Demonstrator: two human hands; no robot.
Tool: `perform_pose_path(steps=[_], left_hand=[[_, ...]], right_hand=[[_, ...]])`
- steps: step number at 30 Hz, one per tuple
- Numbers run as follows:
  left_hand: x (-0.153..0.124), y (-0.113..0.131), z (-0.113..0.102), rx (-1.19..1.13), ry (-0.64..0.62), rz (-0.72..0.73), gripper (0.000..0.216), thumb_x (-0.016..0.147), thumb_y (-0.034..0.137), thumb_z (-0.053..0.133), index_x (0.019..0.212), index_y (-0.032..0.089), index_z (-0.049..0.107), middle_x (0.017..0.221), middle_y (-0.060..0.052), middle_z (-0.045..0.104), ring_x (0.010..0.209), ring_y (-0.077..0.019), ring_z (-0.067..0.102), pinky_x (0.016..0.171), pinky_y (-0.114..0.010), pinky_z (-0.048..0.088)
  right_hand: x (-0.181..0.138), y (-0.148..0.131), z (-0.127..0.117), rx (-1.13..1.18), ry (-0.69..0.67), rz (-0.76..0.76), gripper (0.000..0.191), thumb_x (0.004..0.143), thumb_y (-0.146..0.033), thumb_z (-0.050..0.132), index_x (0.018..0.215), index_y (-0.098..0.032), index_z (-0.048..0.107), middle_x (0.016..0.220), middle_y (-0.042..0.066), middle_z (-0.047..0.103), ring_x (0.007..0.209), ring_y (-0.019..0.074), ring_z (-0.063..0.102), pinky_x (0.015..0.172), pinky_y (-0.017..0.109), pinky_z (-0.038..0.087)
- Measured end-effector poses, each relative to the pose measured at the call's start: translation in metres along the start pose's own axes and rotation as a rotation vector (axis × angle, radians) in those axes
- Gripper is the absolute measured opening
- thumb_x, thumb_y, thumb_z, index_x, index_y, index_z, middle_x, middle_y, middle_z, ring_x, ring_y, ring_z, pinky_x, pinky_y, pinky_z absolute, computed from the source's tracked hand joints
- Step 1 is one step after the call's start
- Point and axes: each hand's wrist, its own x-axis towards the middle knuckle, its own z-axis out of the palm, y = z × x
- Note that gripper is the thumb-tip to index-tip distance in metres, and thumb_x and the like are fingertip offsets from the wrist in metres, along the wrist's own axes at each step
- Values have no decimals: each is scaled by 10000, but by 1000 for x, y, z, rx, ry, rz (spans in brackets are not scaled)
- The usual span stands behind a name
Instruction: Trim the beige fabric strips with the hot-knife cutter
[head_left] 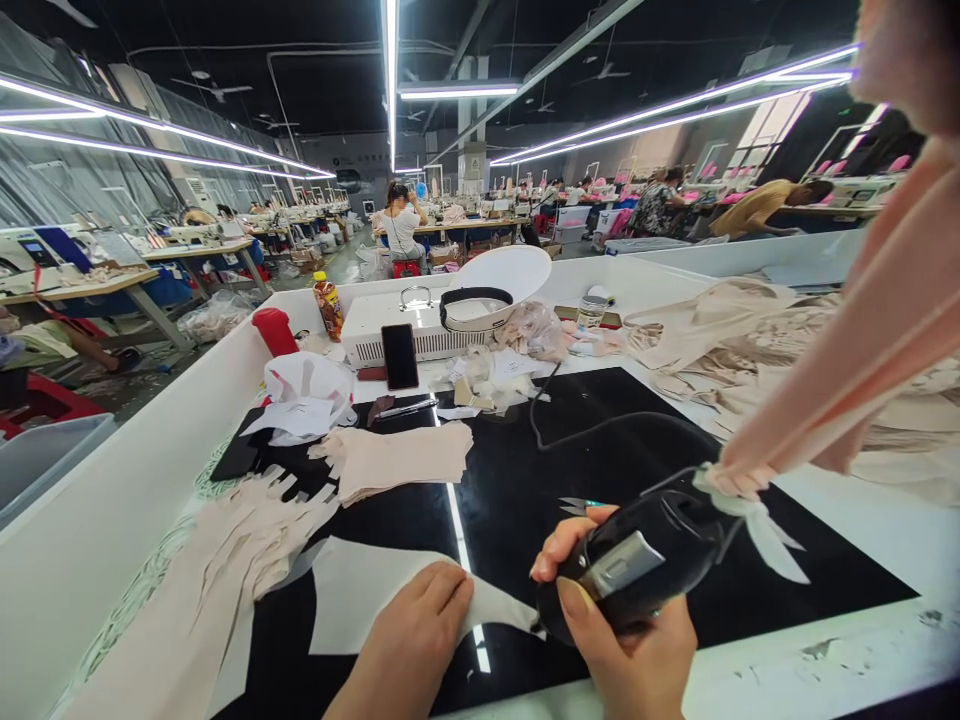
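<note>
My right hand (622, 630) is wrapped round a black corded electric fabric cutter (637, 560), tilted with its low end at the tip of a pale fabric piece (360, 595). My left hand (427, 620) lies flat on that piece, holding nothing. A peach cloth strip (832, 350) is knotted to the cutter's rear end and runs up to the right. Behind the right fingers, the tips of small scissors (576, 505) show in part. Farther back on the black board (495, 500) lies a stack of beige pieces (405, 458); more beige strips (195, 570) fan out at the left.
Toward the back stand a phone (399, 357), a white metal box (375, 325), a visor (487, 300) and a drink bottle (328, 305). Beige fabric (750, 330) is heaped on the right. The white table rim (172, 440) rises on the left. Several people work beyond.
</note>
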Motion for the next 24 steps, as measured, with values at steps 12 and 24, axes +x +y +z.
perform_pose_path(steps=[12, 24], left_hand=[[11, 19, -2, -152, 24, -107, 470, 874, -65, 447, 1288, 116, 578, 1234, -133, 691, 1127, -236, 699, 974, -346, 619], [5, 23, 3, -257, 10, -130, 322, 921, -27, 458, 1124, 163, 620, 997, -69, 679, 899, -228, 661, 807, -347, 618]], right_hand=[[-7, -4, 3, -46, 16, -10, 367, 883, -323, 808, 1177, -289, 591, 816, -21, 683, 667, 135, 653, 686, 263, 592], [-8, -8, 6, -44, 24, -53, 350, 917, -400, 783, 1176, -281, 582, 807, -20, 654, 655, 155, 631, 652, 300, 570]])
